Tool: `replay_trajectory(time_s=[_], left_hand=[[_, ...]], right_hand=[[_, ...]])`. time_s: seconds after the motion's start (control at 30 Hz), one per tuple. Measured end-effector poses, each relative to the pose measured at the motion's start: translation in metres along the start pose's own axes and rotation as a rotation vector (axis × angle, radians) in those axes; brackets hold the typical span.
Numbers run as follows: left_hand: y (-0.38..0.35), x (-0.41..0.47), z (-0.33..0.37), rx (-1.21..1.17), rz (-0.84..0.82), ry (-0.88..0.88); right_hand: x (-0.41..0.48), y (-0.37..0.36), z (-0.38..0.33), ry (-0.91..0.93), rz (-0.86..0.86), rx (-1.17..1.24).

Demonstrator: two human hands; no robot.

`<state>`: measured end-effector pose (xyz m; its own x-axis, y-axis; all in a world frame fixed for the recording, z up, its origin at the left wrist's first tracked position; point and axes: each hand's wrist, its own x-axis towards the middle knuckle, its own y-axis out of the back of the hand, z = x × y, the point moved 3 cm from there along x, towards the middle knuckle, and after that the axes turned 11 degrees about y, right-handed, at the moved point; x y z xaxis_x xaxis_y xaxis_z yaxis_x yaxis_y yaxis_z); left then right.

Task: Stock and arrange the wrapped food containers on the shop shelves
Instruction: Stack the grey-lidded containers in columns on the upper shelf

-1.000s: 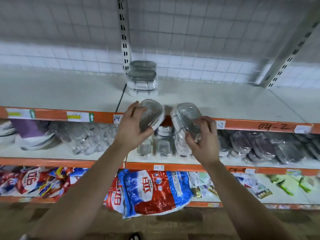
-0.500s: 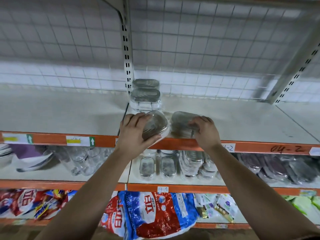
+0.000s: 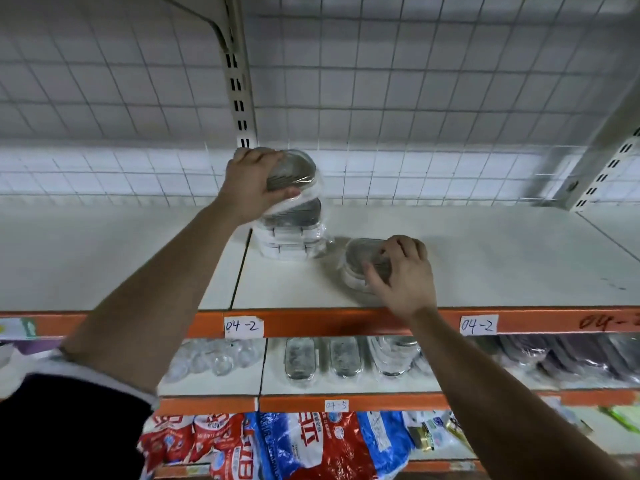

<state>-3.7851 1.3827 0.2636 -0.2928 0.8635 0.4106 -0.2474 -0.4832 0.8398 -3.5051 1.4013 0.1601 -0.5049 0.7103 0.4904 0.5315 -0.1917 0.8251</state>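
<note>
A: How much of the top container point(image 3: 298, 169) shows?
B: Only its far end; the left hand point(image 3: 252, 183) gripping it covers the near part. Whether it touches the stack point(image 3: 291, 237) beneath, I cannot tell.
A: And the single container point(image 3: 358, 259)?
B: The right hand point(image 3: 405, 271) hides its right half.
A: The lower shelf point(image 3: 346, 388)?
B: Its glassware point(image 3: 214, 358) is a blur. The dark wrapped goods point(image 3: 571, 358) run off the right edge, unidentifiable. The handwritten mark point(image 3: 609, 322) on the orange rail point(image 3: 346, 322) is cut after "04-"; the bags point(image 3: 311, 445) are cropped at the bottom.

Left hand point(image 3: 254, 183) grips tilted plastic-wrapped oval grey-lidded container point(image 3: 296, 168) over wrapped stack point(image 3: 291, 244); right hand point(image 3: 403, 275) grips second wrapped container point(image 3: 356, 263) on white shelf point(image 3: 485, 265).
</note>
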Motion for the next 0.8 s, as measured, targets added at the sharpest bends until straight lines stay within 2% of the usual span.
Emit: replay_trajectory(time_s=[0.23, 0.4, 0.7, 0.8], left_hand=[[-0.03, 0.069, -0.005, 0.12, -0.25, 0.004], [-0.041, 0.09, -0.012, 0.035, -0.395, 0.017], [-0.043, 0.06, -0.012, -0.01, -0.257, -0.046], [-0.032, 0.03, -0.012, -0.113, -0.075, -0.053]], right_hand=[[0.001, -0.004, 0.006, 0.017, -0.002, 0.039], [0.002, -0.003, 0.006, 0.043, -0.019, 0.051], [0.001, 0.005, -0.003, 0.129, 0.004, 0.076], [0.0, 0.004, -0.002, 0.105, -0.019, 0.087]])
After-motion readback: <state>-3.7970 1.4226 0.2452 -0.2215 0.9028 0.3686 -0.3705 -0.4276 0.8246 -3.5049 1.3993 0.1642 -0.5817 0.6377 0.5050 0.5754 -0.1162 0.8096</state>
